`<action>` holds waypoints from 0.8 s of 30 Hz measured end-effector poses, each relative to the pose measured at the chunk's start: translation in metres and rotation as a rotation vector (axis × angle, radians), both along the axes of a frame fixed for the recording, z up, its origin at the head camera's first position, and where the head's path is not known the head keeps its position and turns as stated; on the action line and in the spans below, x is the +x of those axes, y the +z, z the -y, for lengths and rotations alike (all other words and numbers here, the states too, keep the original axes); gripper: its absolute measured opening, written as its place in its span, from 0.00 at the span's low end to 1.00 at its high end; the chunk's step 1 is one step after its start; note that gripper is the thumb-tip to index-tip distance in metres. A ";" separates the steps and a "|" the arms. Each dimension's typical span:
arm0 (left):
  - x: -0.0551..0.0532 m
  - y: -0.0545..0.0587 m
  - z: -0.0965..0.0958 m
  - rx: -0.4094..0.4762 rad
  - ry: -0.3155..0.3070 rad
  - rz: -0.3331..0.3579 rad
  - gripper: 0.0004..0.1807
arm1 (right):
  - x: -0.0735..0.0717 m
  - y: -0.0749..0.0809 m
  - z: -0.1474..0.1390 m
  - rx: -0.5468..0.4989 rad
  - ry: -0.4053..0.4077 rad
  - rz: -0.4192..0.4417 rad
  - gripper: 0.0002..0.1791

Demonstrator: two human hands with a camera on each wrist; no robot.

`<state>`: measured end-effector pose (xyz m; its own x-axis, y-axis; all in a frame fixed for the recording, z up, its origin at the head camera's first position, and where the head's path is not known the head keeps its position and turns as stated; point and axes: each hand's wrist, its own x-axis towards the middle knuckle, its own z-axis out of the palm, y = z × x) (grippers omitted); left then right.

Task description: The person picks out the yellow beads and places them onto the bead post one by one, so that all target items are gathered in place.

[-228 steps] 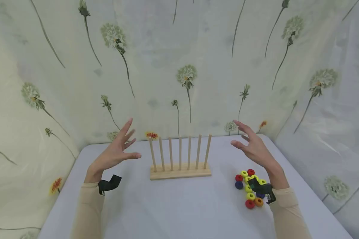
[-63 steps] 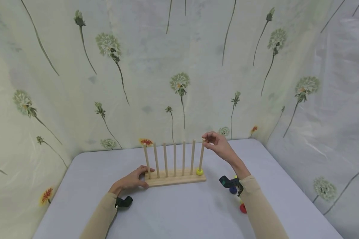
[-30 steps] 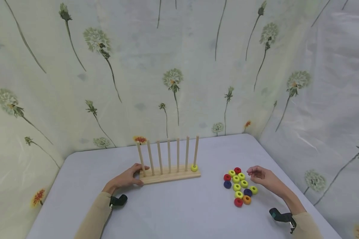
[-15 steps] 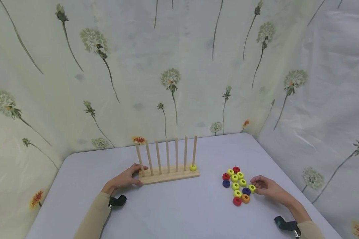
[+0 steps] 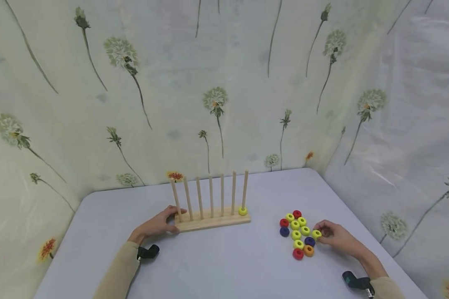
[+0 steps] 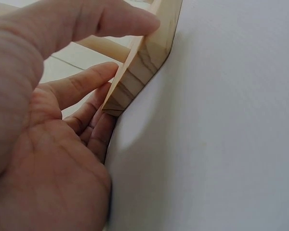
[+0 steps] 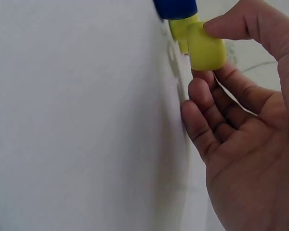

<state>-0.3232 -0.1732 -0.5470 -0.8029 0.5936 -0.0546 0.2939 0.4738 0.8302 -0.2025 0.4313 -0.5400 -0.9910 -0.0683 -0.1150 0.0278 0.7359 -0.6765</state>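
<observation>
A wooden peg stand (image 5: pixel 209 224) with a row of upright pegs stands toward the back of the table. My left hand (image 5: pixel 153 225) holds its left end, thumb at the near edge and fingers behind; the left wrist view shows the thumb on the base's end (image 6: pixel 147 62). One yellow bead (image 5: pixel 243 211) sits at the foot of the rightmost peg. Over on the right, my right hand (image 5: pixel 338 238) pinches another yellow bead (image 5: pixel 316 234) between thumb and fingers. In the right wrist view the thumb presses that bead (image 7: pixel 207 50), with the other fingers loosely bent below.
Left of my right hand lies a loose group of beads: several yellow ones (image 5: pixel 296 235), a few red ones (image 5: pixel 298 254), dark blue ones (image 5: pixel 284 231) and an orange one (image 5: pixel 308 250). A flower-printed curtain (image 5: pixel 187 104) hangs behind the white table (image 5: pixel 224 265).
Both hands were raised at first; the left came down onto the stand. The right left the rightmost peg, a yellow bead at its foot, moved right to the beads and now pinches a yellow one.
</observation>
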 end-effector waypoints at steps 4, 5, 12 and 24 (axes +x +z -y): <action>0.000 -0.001 0.001 -0.003 -0.001 -0.006 0.37 | -0.007 0.004 0.003 -0.017 -0.026 -0.046 0.19; -0.001 -0.001 0.001 -0.005 -0.003 -0.010 0.37 | -0.009 0.006 0.004 -0.021 -0.028 -0.066 0.19; -0.002 -0.002 0.001 -0.015 -0.006 -0.008 0.37 | -0.025 0.019 0.018 -0.050 -0.032 -0.256 0.16; 0.000 0.000 0.000 -0.018 0.019 0.017 0.37 | -0.056 0.078 0.081 -0.218 0.025 -0.292 0.20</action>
